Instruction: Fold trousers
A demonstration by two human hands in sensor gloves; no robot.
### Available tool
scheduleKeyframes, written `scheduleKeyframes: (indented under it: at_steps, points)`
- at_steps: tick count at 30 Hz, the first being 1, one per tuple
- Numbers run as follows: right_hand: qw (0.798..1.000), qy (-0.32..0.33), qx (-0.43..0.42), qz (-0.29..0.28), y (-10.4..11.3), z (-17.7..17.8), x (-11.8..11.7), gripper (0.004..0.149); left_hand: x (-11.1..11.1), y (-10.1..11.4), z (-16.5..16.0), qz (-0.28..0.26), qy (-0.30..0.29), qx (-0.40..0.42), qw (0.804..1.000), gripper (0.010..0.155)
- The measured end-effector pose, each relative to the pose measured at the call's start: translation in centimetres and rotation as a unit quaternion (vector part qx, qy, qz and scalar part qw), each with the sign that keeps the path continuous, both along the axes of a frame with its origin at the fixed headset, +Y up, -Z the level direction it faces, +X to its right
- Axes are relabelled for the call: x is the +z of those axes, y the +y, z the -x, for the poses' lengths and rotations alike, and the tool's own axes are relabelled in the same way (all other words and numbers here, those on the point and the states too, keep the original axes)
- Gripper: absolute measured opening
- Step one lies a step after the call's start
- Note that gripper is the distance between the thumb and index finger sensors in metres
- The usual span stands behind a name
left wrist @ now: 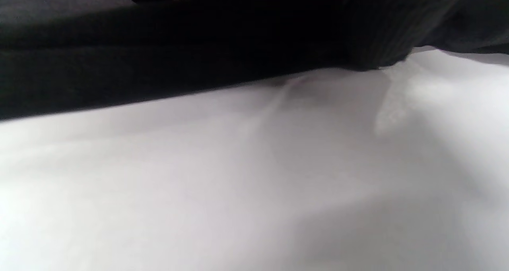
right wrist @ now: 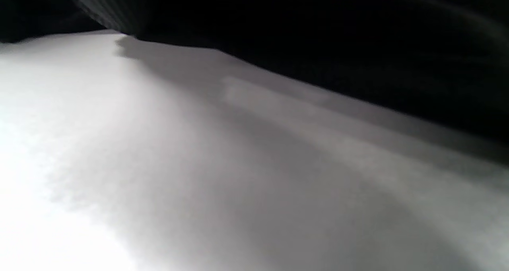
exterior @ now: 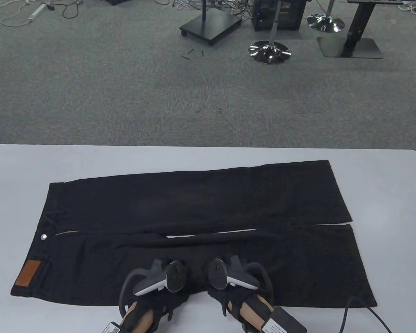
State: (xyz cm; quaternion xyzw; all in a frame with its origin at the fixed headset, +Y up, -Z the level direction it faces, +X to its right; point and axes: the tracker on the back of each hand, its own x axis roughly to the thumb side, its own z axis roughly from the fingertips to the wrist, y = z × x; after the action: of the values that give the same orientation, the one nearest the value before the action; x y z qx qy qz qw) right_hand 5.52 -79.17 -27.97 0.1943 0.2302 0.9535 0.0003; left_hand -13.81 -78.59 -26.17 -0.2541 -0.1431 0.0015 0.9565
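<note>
My left hand (exterior: 159,281) and right hand (exterior: 234,279) rest together at the near edge of the trousers (exterior: 194,208), probably placed to lift that leg over. Whether either grip has closed on cloth, I cannot tell. The black trousers lie flat across the white worktop (exterior: 384,180), waistband left, legs slightly apart.

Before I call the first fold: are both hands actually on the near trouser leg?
Cannot tell. The table view puts the left hand and right hand over the near leg of the trousers, trackers hiding the fingers; both wrist views are too dark.
</note>
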Motion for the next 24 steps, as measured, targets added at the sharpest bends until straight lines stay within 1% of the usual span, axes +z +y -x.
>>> scheduleKeyframes:
  at_steps: [4, 7, 9, 12, 13, 16, 19, 22, 23, 24]
  points:
    - [1.0, 0.002, -0.001, 0.015, -0.1, -0.1, 0.0, 0.065, -0.1, 0.3, -0.1, -0.045, 0.002, -0.008, 0.999, 0.066]
    - [1.0, 0.003, 0.001, 0.006, -0.1, 0.0, 0.1, 0.066, -0.1, 0.3, -0.2, -0.083, 0.011, 0.0, 0.996, 0.062]
    - [1.0, 0.001, 0.0, -0.01, 0.1, 0.2, 0.2, 0.063, -0.1, 0.4, -0.3, -0.09, 0.014, 0.0, 0.996, 0.059]
    - [0.999, 0.007, -0.003, -0.037, 0.5, 0.4, 0.1, 0.057, -0.2, 0.7, -0.3, -0.116, 0.015, 0.007, 0.993, 0.052]
    - [0.999, 0.008, -0.011, -0.046, 0.6, 0.4, 0.0, 0.056, -0.3, 0.8, -0.2, -0.113, 0.021, 0.013, 0.993, 0.05]
    - [1.0, 0.003, -0.015, -0.023, 0.7, 0.1, -0.3, 0.058, -0.6, 1.0, 0.2, -0.102, 0.034, 0.036, 0.994, 0.049]
    - [1.0, 0.007, -0.013, -0.023, 0.8, 0.1, -0.2, 0.073, -0.9, 1.5, 1.1, -0.084, 0.059, 0.09, 0.991, 0.048]
    - [0.998, 0.024, 0.022, -0.054, 1.1, 0.5, 0.2, 0.087, -1.2, 2.1, 2.2, -0.054, 0.094, 0.172, 0.979, 0.048]
    - [0.997, 0.024, 0.024, -0.065, 1.2, 0.6, 0.3, 0.088, -1.3, 2.2, 2.4, -0.048, 0.102, 0.191, 0.975, 0.048]
    - [0.996, 0.021, 0.025, -0.085, 1.5, 0.7, 0.2, 0.086, -1.3, 2.3, 2.8, -0.038, 0.11, 0.214, 0.97, 0.048]
